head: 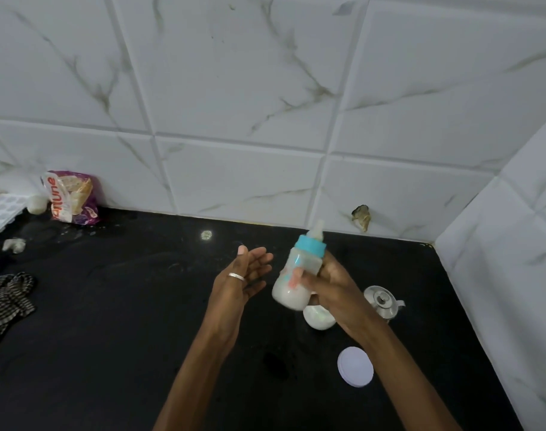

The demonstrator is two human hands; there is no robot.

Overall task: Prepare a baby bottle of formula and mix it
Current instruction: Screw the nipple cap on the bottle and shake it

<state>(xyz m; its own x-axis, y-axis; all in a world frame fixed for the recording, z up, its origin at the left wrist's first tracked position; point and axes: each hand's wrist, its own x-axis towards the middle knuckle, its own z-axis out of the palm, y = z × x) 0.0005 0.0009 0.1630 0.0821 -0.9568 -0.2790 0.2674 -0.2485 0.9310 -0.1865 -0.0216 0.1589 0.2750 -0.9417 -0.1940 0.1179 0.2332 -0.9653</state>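
From the head camera, I look down at a black counter (110, 337) that runs into a corner of the white tiled wall (234, 88).

My right hand (331, 290) grips the baby bottle (289, 293) around its middle, with the fingers curled round the body. The bottle is in the air above the counter, near the corner, and it is tilted: the base points down to the left and the teat (318, 228) points up to the right. The blue collar (310, 245) sits under the teat. White liquid fills the lower part of the bottle.

My left hand (243, 281) is just beside the bottle and does not touch it. It holds nothing; the fingers are straight and close together, the palm turned toward the bottle. A silver ring is on one finger.

Below my right hand a white container (318, 318) stands on the counter, partly hidden by the hand. Just beside it, to the right, is a small steel pot (382, 301). A round lid (355, 366) lies flat nearer to me.

Far to the left, a purple packet (74, 197) leans at the wall, a white tray (1, 213) is at the edge of the picture, and a checked cloth (4, 300) lies crumpled on the counter.
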